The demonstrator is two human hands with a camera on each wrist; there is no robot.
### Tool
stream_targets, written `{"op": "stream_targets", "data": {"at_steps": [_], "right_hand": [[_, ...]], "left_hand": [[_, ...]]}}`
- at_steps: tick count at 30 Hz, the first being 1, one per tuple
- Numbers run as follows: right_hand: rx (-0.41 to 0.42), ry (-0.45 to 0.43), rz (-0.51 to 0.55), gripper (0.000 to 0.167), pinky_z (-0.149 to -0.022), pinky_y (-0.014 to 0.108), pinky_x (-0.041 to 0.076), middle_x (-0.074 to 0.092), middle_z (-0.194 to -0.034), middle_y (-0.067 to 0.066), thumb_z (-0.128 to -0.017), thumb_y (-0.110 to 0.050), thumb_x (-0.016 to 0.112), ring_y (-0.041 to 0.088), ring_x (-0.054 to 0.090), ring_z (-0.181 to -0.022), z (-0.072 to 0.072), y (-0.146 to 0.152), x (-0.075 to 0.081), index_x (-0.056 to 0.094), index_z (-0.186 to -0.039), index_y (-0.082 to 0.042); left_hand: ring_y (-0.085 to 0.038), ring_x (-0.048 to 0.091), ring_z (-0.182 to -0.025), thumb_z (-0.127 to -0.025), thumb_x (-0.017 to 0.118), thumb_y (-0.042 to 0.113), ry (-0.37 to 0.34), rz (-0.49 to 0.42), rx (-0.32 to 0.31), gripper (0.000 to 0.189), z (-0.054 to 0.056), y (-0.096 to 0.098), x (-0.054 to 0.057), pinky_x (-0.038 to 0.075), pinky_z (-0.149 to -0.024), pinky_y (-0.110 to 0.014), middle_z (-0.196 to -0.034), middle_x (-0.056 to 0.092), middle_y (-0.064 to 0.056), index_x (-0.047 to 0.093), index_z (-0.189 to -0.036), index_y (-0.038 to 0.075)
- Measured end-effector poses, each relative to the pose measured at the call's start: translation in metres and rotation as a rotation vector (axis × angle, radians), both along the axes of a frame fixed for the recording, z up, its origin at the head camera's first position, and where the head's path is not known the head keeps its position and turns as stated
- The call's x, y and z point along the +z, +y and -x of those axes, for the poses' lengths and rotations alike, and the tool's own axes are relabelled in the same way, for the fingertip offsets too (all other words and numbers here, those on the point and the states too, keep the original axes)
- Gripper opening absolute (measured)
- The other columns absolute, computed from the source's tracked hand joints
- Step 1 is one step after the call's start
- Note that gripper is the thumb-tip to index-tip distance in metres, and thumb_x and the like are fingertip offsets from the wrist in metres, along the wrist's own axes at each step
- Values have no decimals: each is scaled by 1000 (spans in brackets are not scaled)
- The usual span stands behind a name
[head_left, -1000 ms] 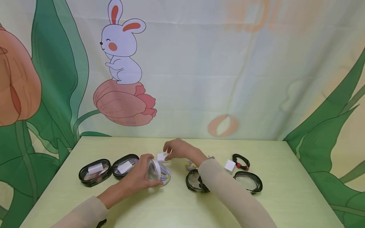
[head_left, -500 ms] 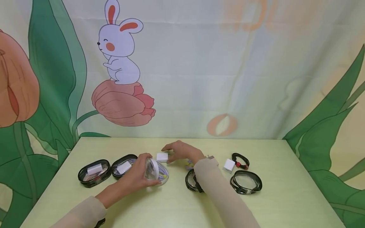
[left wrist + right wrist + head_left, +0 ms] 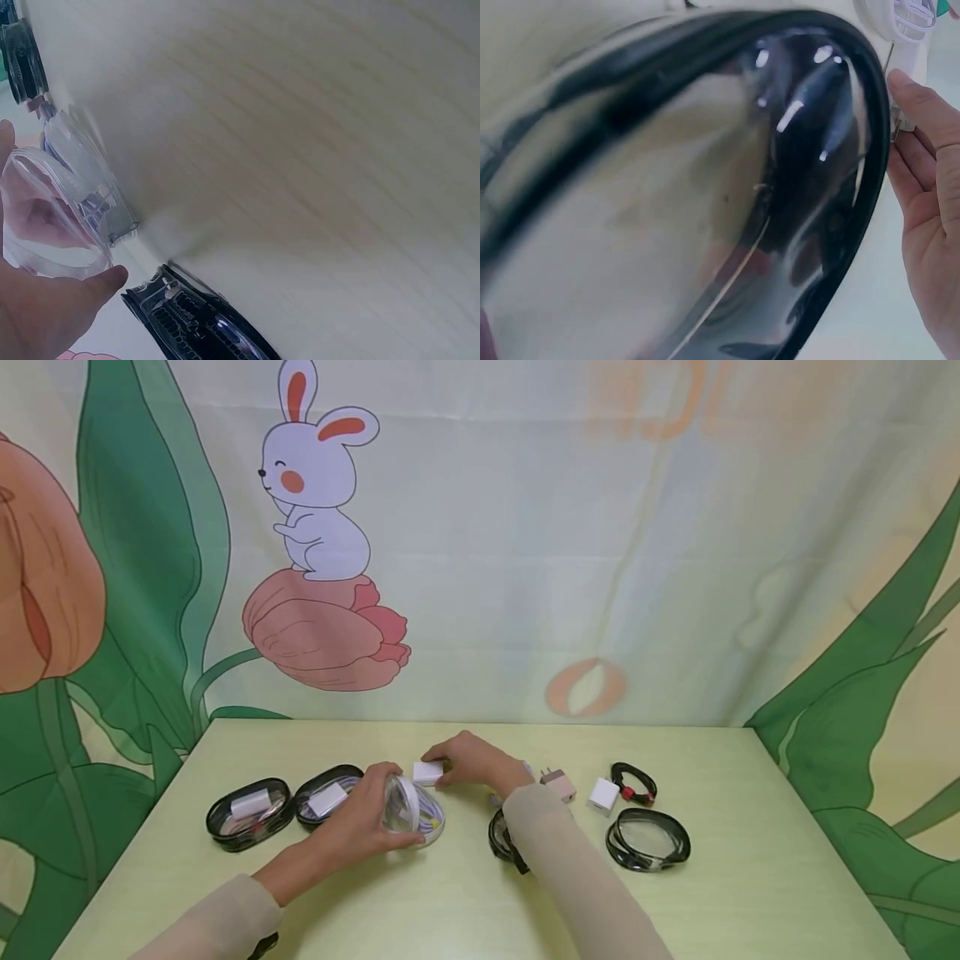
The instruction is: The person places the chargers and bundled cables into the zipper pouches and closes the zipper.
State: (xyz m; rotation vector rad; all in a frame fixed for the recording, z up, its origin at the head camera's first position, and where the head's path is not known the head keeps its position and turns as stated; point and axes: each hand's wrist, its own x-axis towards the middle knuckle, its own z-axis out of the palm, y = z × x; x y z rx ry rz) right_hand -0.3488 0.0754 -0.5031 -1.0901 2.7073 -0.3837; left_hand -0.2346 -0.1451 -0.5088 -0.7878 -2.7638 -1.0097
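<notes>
My left hand (image 3: 352, 817) grips a clear case (image 3: 401, 806) with a white rim, its lid raised. In the case lies a coiled pale cable (image 3: 429, 817) with a yellow bit. The left wrist view has the thumb (image 3: 90, 292) along the case's white rim. Just behind the case, my right hand (image 3: 474, 760) pinches a white charger (image 3: 426, 773) between thumb and fingers, at the charger's right end. In the right wrist view the fingertips meet at the charger's metal prongs (image 3: 904, 121), partly hidden by a black-rimmed case close to the camera.
Left of the hands lie two black-rimmed cases, the outer (image 3: 250, 810) and the inner one (image 3: 322, 802), each holding a white charger. My right forearm partly covers another black-rimmed case (image 3: 504, 842). Rightward are a pink charger (image 3: 559, 787), a white charger (image 3: 603, 795), a black cable (image 3: 637, 781) and a black-rimmed case (image 3: 648, 841).
My right hand's fingers have closed onto the white charger's right end. The right forearm has shifted left, uncovering the pink charger. My left hand keeps its hold on the case.
</notes>
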Motion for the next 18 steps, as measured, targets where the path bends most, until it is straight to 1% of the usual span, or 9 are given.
{"op": "stream_targets", "data": {"at_steps": [3, 7, 14, 18], "right_hand": [[-1, 8, 5, 45, -96, 24, 48, 71, -127, -3, -89, -25, 81, 11, 64, -109, 1, 1, -1, 70, -132, -16], [7, 10, 26, 45, -96, 22, 49, 71, -125, -3, -88, -25, 82, 11, 65, -111, 2, 3, 0, 71, -131, -15], [30, -28, 100, 43, -86, 19, 52, 74, -119, 1, -85, -21, 84, 11, 69, -100, 1, 8, 8, 73, -125, -11], [33, -39, 118, 43, -84, 17, 52, 74, -119, 2, -85, -20, 84, 10, 70, -99, 1, 11, 11, 73, -125, -9]], "left_hand": [[-37, 53, -120, -70, 94, 40, 4, -1, -1, 94, 0, 0, 0, 47, -102, -52, -131, 48, -22, 40, -134, -2], [-37, 53, -120, -70, 94, 40, 7, -2, -4, 94, 0, 0, 0, 46, -103, -52, -131, 48, -22, 40, -134, -3], [-36, 53, -120, -71, 94, 40, 7, 1, -3, 94, 0, 0, 0, 46, -104, -53, -130, 48, -22, 40, -134, -3], [-36, 53, -119, -70, 94, 41, 4, 3, 1, 94, 0, 0, 0, 46, -103, -52, -130, 48, -21, 40, -134, -3]]}}
